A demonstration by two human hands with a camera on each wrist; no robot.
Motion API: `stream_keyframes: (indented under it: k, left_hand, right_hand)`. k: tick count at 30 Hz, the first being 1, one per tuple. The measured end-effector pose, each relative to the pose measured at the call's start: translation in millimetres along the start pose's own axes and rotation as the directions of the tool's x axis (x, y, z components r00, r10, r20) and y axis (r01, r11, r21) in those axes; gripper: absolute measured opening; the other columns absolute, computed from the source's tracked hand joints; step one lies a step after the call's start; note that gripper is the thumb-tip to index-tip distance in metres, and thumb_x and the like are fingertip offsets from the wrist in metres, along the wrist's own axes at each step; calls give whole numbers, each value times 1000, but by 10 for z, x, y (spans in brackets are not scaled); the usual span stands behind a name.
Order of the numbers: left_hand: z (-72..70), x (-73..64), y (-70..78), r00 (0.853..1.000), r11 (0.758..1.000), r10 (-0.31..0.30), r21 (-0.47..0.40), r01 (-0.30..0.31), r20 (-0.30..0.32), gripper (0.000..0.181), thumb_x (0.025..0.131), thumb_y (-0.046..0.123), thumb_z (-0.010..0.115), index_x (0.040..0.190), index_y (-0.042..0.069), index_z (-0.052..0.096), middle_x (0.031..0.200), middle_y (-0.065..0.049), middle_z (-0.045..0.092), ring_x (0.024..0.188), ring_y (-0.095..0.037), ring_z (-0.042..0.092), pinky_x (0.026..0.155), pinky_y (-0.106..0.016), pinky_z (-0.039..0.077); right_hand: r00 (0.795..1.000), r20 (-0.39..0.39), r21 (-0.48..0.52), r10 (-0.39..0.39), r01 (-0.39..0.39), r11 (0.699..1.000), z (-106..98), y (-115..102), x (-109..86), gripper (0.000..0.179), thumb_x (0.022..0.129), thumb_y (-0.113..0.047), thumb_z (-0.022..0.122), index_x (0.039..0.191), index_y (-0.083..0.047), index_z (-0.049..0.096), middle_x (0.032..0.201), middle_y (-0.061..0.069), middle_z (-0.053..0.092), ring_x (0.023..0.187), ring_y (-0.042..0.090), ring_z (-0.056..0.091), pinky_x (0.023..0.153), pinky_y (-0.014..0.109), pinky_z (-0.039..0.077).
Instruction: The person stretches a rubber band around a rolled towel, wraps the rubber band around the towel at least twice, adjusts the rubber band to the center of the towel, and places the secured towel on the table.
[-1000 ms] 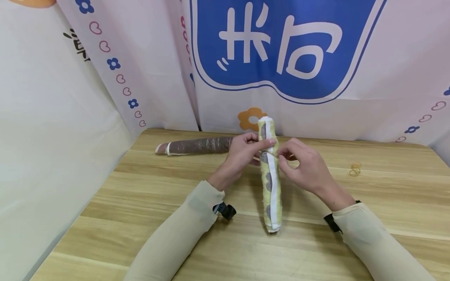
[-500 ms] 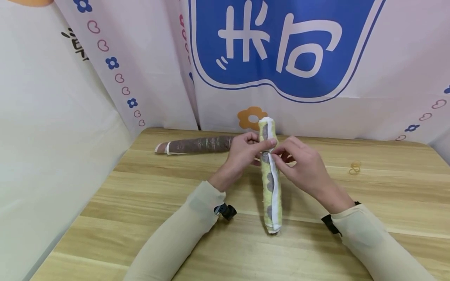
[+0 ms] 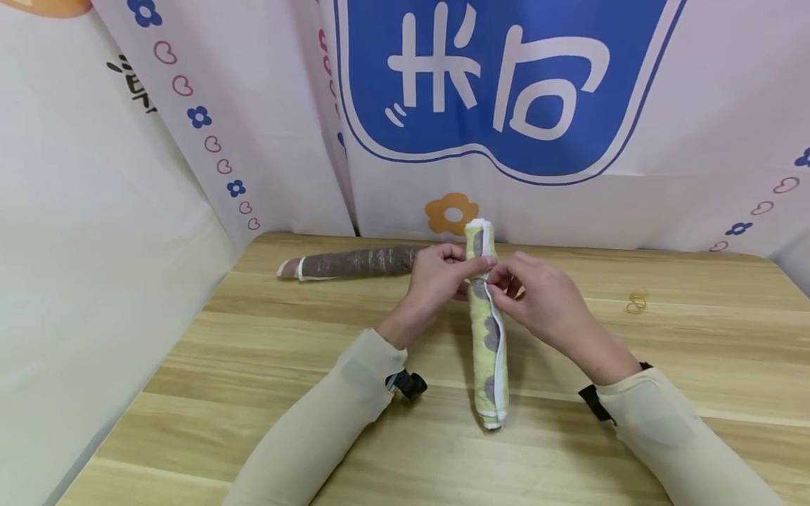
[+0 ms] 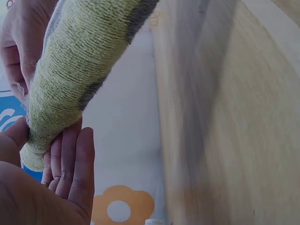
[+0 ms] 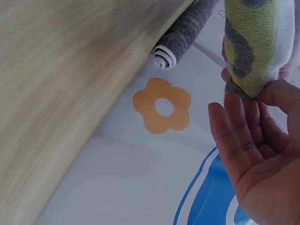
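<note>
A towel (image 3: pixel 486 358), yellow-green with grey spots and a white edge, is rolled into a long cylinder and held lengthwise above the table. My left hand (image 3: pixel 436 277) grips it in the upper half, thumb across the front and fingers behind. In the left wrist view these fingers (image 4: pixel 70 159) lie along the roll's underside. At the roll's narrowed waist, my right hand (image 3: pixel 538 295) pinches with thumb and forefinger beside the white edge. The thin rubber band there is mostly hidden by the fingers. The right wrist view shows this right hand (image 5: pixel 258 145) close under the towel's spotted side.
Behind my left hand, a second rolled towel (image 3: pixel 354 263), grey-brown with a white-trimmed end, lies across the back of the wooden table (image 3: pixel 253 393). Loose rubber bands (image 3: pixel 637 301) lie at the right. A printed curtain (image 3: pixel 392 190) hangs right behind the table's far edge.
My right hand has come left, close against the towel's waist, and the stretched rubber band no longer shows. The roll has turned, bringing its white edge toward the right side.
</note>
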State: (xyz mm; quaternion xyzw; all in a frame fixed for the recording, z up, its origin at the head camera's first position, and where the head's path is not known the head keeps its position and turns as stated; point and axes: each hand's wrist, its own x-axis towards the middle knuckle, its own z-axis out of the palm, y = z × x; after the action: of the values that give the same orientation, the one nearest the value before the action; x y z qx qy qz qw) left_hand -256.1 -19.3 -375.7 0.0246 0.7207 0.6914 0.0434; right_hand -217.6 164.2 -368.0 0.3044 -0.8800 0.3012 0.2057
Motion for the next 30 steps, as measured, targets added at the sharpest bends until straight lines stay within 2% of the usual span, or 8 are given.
stream_keyframes:
  k: [4, 7, 13, 17, 24, 27, 30]
  left_hand:
    - [4, 2, -8, 1000, 1000, -8, -1, 8, 4, 30, 87, 24, 90, 92, 3, 69, 84, -10, 74, 59, -20, 72, 66, -44, 64]
    - [10, -1, -17, 1000, 1000, 5, -2, -5, 6, 30, 87, 23, 91, 92, 4, 69, 84, -10, 74, 59, -20, 72, 67, -45, 64]
    - [10, -7, -33, 999, 999, 35, -11, -35, -28, 28, 87, 21, 91, 88, 3, 69, 83, -10, 75, 60, -18, 71, 66, -45, 64]
    - [5, 11, -29, 998, 999, 42, -1, -42, -48, 28, 87, 21, 91, 87, 3, 69, 82, -10, 75, 59, -17, 69, 64, -41, 63]
    - [-35, 52, -36, 998, 999, 44, -9, -44, -44, 29, 87, 22, 89, 87, 5, 66, 79, -8, 72, 59, -16, 66, 57, -30, 60]
    - [-56, 67, -42, 999, 998, 52, -26, -52, -11, 30, 89, 25, 88, 89, 7, 65, 82, -8, 73, 62, -18, 69, 61, -35, 62]
    - [-92, 97, -61, 994, 994, 87, -67, -82, 69, 29, 93, 28, 84, 96, 5, 66, 91, -9, 74, 72, -21, 73, 69, -42, 64]
  right_hand:
    - [1000, -2, -8, -5, 5, 1000, 11, 5, -3, 13, 87, 2, 76, 91, -7, 68, 85, 2, 64, 74, 15, 64, 64, 34, 55]
    - [999, -20, 1, -35, 35, 999, 29, 28, -10, 15, 82, 3, 75, 87, -8, 66, 82, 0, 62, 72, 13, 60, 62, 30, 51]
    - [995, -7, 84, -102, 102, 991, 81, 71, -41, 22, 77, 7, 74, 85, -11, 64, 80, -3, 60, 68, 9, 58, 59, 23, 49]
    - [993, 45, 111, -105, 100, 989, 76, 82, -56, 23, 78, 7, 75, 84, -13, 63, 79, -6, 59, 68, 7, 56, 57, 23, 49]
    - [976, 205, 205, -77, 34, 978, 19, 91, -53, 22, 82, 7, 74, 85, -13, 64, 77, -9, 59, 67, 8, 56, 57, 25, 50]
    - [980, 190, 229, -56, 11, 973, 7, 106, -50, 19, 83, 5, 73, 86, -12, 65, 77, -8, 60, 67, 9, 57, 57, 25, 51]
    - [993, 107, 236, -44, 17, 972, 9, 135, -48, 19, 83, 7, 72, 87, -10, 65, 79, -5, 62, 70, 10, 60, 59, 26, 54]
